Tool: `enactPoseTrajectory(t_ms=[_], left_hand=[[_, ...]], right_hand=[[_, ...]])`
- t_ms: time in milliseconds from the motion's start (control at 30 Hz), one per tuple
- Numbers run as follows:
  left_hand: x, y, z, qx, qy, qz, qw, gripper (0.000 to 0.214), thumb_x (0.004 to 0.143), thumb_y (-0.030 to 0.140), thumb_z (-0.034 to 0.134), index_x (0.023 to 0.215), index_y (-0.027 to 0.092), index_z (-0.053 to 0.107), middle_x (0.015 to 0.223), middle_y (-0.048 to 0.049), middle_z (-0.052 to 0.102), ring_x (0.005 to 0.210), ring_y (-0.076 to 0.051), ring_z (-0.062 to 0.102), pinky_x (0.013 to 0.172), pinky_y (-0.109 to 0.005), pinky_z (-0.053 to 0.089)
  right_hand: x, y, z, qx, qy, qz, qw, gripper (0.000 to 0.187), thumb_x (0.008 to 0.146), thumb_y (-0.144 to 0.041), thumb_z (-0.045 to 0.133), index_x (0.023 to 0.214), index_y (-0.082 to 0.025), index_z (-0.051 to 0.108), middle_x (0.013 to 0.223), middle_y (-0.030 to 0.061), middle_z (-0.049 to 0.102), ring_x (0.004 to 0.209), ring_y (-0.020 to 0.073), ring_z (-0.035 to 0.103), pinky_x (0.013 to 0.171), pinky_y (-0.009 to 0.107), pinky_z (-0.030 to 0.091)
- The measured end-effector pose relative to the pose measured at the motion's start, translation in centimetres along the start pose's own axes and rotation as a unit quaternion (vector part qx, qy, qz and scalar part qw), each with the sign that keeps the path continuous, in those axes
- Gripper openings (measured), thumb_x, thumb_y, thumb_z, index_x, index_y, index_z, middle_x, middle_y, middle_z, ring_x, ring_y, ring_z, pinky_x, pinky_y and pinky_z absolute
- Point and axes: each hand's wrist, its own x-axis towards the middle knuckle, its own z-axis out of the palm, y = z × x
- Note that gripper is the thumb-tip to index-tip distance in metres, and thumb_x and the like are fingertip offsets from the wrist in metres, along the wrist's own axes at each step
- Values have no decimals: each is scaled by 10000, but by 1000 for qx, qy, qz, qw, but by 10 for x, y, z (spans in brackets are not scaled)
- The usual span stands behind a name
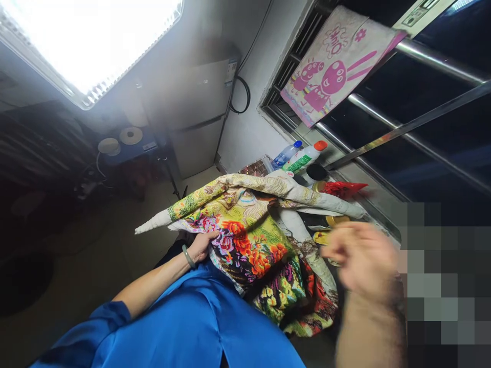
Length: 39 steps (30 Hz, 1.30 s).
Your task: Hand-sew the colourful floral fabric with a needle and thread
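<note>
A cross-stitch cloth with red, orange and pink flowers on green and black lies bunched over my lap. Its upper edge is rolled into a long tube that ends in white cloth at both sides. My left hand, with a bracelet at the wrist, grips the cloth's left border, its thumb on top and the other fingers hidden behind. To the right of the cloth, my right hand is raised and blurred by motion. Its fingers are drawn together in a pinch; I cannot make out a needle or thread there.
Behind the cloth stand a blue-capped bottle, a red-capped bottle and a red packet by the barred window. A towel hangs on the bars. A bright lamp is close at upper left; a fridge stands behind.
</note>
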Motion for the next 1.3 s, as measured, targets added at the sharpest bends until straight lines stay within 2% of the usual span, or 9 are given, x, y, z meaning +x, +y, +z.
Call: enactPoseTrajectory(t_ms=[67, 133, 200, 267, 400, 733, 1033, 1133, 1300], left_hand=[[-1, 1, 0, -3, -3, -12, 1000, 329, 553, 0, 851, 832, 134, 740, 804, -108, 796, 939, -319, 758, 961, -445, 565], [0, 1, 0, -2, -1, -19, 1000, 296, 573, 6, 836, 824, 129, 739, 783, -107, 791, 927, -317, 759, 959, -448, 565], [1, 2, -2, 6, 1, -18, 1000, 256, 580, 10, 830, 788, 124, 735, 755, -106, 784, 902, -315, 760, 948, -447, 568], [2, 2, -3, 16, 5, -15, 1000, 221, 568, 9, 838, 725, 113, 723, 721, -115, 774, 875, -312, 760, 935, -429, 571], [1, 2, -1, 16, 8, -18, 1000, 213, 548, 4, 853, 662, 109, 706, 684, -122, 761, 875, -314, 757, 919, -401, 574], [-4, 4, 5, -5, 5, -12, 1000, 276, 555, -26, 838, 765, 121, 737, 718, -97, 775, 902, -317, 758, 922, -417, 576], [-8, 6, 9, 22, 18, -10, 1000, 219, 586, 51, 861, 750, 125, 738, 653, -81, 754, 841, -296, 755, 891, -400, 577], [-9, 6, 10, 35, 15, -13, 999, 170, 612, 58, 852, 682, 139, 720, 607, -63, 735, 819, -290, 745, 873, -387, 570], [-4, 5, 8, 67, 34, -12, 997, 183, 622, 48, 828, 581, 150, 682, 539, -42, 697, 704, -255, 709, 780, -342, 555]], right_hand=[[-23, 27, 50, 4, -106, 103, 989, 335, 750, -512, 728, 784, -195, 627, 505, -46, 527, 401, 110, 459, 372, 221, 392], [-46, 55, 99, -13, -190, 171, 967, 338, 720, -528, 679, 771, -195, 649, 469, -42, 528, 388, 113, 456, 364, 217, 375], [-64, 78, 133, -39, -226, 177, 957, 319, 735, -500, 624, 768, -189, 684, 442, -39, 524, 379, 117, 454, 370, 219, 366], [-75, 94, 148, -63, -230, 158, 958, 312, 758, -462, 579, 775, -184, 719, 441, -25, 538, 394, 131, 483, 390, 230, 379], [-80, 107, 149, -91, -230, 126, 961, 326, 781, -424, 536, 795, -183, 755, 475, 3, 585, 443, 161, 546, 430, 248, 411], [-78, 108, 150, -97, -236, 100, 962, 317, 803, -420, 529, 722, -201, 745, 461, 9, 588, 426, 164, 522, 422, 255, 400], [-75, 106, 152, -238, -223, -11, 945, 256, 827, -268, 536, 678, -235, 741, 550, 50, 663, 512, 174, 583, 576, 266, 411], [-80, 110, 157, -225, -213, 8, 951, 244, 845, -286, 535, 720, -221, 735, 560, 49, 665, 516, 170, 588, 556, 258, 409], [-87, 117, 161, -94, -187, 115, 971, 273, 776, -439, 586, 699, -198, 687, 584, 33, 664, 509, 165, 569, 448, 248, 424]])
